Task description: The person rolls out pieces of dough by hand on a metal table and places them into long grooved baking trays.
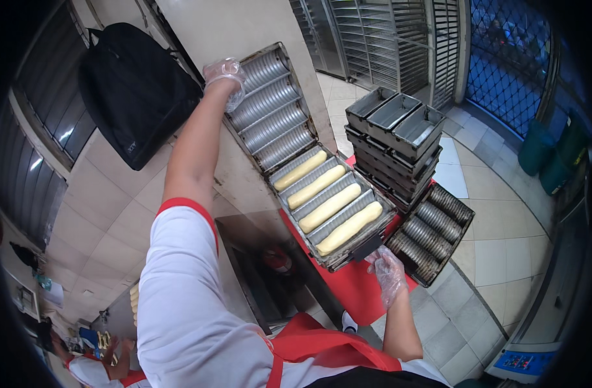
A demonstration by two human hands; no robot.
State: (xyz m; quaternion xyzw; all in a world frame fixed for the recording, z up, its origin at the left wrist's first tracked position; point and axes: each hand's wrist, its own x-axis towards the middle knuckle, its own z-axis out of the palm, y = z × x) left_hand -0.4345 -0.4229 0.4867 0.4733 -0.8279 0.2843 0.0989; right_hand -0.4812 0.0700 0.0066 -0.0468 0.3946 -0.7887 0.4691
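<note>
A hinged metal bread pan lies open before me. Its ribbed lid is folded back on the far side. Several long pale dough pieces lie side by side in the grooves of the ribbed lower half. Both my hands wear clear plastic gloves. My left hand reaches far out and is closed on the lid's outer left edge; its fingertips are partly hidden. At the near right corner of the lower half, my right hand has its fingers bent against the pan's edge.
Stacked loaf pans stand right of the open pan, with another ribbed pan below them. A black backpack is at the left. Far lower left, another person works beside more dough. A metal gate closes the far right.
</note>
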